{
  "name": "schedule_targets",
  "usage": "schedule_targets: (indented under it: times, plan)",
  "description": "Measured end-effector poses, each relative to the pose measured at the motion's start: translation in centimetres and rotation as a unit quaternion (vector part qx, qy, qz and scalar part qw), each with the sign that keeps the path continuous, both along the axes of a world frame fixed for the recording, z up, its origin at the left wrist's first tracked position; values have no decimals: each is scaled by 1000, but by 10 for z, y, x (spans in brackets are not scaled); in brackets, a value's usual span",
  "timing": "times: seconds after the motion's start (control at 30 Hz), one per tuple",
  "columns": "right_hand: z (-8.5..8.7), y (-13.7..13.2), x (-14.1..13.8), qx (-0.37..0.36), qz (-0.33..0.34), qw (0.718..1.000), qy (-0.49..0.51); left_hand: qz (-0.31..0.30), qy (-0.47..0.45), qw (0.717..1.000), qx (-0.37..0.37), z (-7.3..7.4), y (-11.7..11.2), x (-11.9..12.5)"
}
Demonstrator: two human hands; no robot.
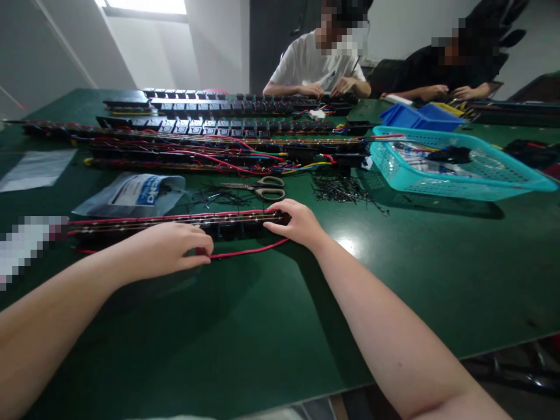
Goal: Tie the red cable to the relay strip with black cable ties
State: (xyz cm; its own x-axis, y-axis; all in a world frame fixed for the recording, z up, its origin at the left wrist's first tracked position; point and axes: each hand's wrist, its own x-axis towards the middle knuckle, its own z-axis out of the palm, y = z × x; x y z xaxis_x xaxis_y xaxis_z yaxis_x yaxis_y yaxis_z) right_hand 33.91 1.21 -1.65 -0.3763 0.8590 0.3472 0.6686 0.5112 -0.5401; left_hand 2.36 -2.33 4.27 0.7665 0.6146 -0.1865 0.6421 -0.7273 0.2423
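Note:
A long black strip of modules (pixel 231 228) with copper-coloured wires along its top lies on the green table in front of me. My right hand (pixel 296 223) grips its right end between thumb and fingers. A loose red wire (pixel 249 252) bows out along the strip's near side, its right end running under my right hand. My left hand (pixel 177 248) reaches over the strip's near edge, thumb and fingertips pinched together on the red wire. Part of the strip is hidden behind the left hand and forearm.
Beyond the strip lie scissors (pixel 258 188), black cable ties (pixel 343 192) and a plastic bag (pixel 133 195). Wired strips (pixel 196 154) stretch across the table. A turquoise basket (pixel 459 186) and blue trays (pixel 420 118) stand right. Two people work at the far side.

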Motion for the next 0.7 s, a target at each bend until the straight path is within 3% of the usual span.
schedule_targets:
  times: [0.1,0.33,0.7]
  plan:
    - [1,0,0,-2,1,1000,4,16,40,998,-39,1,-5,5]
    - [1,2,1,0,5,1000,16,10,42,998,-35,-6,-2,10]
    - [2,1,1,2,6,1000,15,-8,5,998,70,-20,-7,15]
